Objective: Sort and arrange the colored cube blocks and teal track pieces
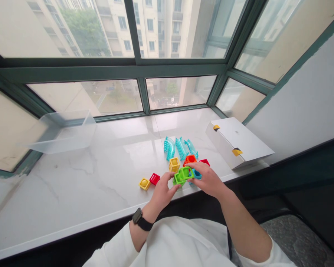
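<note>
Left hand (161, 191) and right hand (208, 181) come close together just above the near edge of the windowsill (100, 178), each pinching one end of a pair of green blocks (179, 178) between thumb and fingers. These blocks touch; whether they are locked together, I cannot tell. A dark watch (141, 219) circles the left wrist. Beside the right fingers sits a blue block (196, 173), partly covered. Just beyond the hands are a yellow block (174, 164), an orange-red block (189, 160) and a red block (205, 162), the last mostly hidden. Left of the left hand, a smaller-looking yellow cube (144, 184) lies beside a red cube (155, 179). Farther toward the window, three clear teal track pieces (181, 149) lie side by side. A white box (243, 141) occupies the right end, and a clear tub (61, 145) stands near the far left corner.
</note>
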Demonstrator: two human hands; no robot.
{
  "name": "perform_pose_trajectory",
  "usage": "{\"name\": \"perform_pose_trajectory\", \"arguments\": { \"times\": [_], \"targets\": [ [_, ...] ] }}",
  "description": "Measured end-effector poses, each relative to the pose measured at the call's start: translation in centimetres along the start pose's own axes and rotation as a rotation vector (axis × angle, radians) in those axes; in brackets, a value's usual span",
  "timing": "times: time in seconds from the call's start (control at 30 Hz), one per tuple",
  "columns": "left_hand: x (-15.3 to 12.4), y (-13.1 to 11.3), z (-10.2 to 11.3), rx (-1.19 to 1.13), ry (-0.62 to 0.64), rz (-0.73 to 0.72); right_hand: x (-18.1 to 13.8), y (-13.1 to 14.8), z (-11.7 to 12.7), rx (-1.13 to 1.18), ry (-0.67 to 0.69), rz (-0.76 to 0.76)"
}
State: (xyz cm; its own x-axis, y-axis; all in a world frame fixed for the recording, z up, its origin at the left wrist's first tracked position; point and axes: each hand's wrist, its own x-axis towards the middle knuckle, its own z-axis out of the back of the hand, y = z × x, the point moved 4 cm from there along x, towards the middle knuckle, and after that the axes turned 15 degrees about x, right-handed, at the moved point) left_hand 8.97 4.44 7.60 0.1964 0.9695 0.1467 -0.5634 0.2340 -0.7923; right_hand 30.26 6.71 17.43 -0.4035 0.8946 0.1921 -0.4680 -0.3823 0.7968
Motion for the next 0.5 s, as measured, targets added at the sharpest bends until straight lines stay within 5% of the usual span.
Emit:
{"name": "perform_pose_trajectory", "arguments": {
  "times": [0.5],
  "targets": [
    [0.2, -0.2, 0.1, -0.027, 0.003, -0.02, 0.9, -0.3, -1.2, -0.1, 0.066, 0.044]
  ]
}}
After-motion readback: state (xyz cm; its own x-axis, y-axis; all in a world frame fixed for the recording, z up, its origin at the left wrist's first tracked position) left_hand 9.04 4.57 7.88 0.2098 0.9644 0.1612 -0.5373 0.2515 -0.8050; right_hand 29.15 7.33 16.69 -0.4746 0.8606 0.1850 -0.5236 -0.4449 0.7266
